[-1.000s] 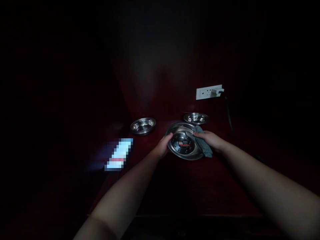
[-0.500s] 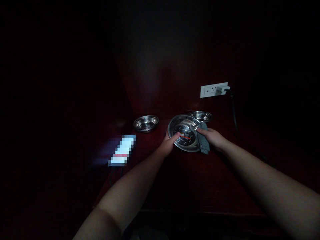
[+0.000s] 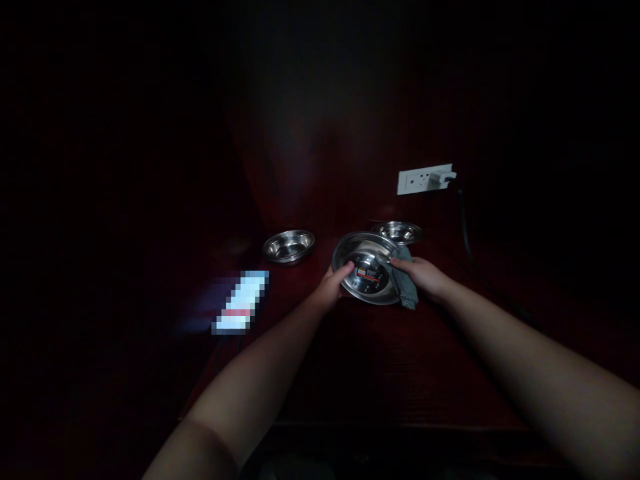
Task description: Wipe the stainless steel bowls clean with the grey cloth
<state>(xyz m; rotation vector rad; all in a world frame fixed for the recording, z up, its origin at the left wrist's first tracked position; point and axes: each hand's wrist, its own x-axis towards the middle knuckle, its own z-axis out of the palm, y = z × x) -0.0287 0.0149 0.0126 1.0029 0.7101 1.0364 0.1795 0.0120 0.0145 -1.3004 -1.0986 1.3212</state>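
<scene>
Left hand [image 3: 331, 288] grips a round, shiny steel bowl [image 3: 369, 288]. Right hand [image 3: 425, 275] pinches a grey-green textured cloth [image 3: 405, 281] against its side.

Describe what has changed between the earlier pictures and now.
The held round silver bowl has moved slightly up or away, so it hides more of the round silver bowl at back right. The left hand reaches its thumb further over the rim. The right hand still keeps the grey cloth on the held bowl. Nothing was let go. The round silver bowl at back left stayed.
</scene>
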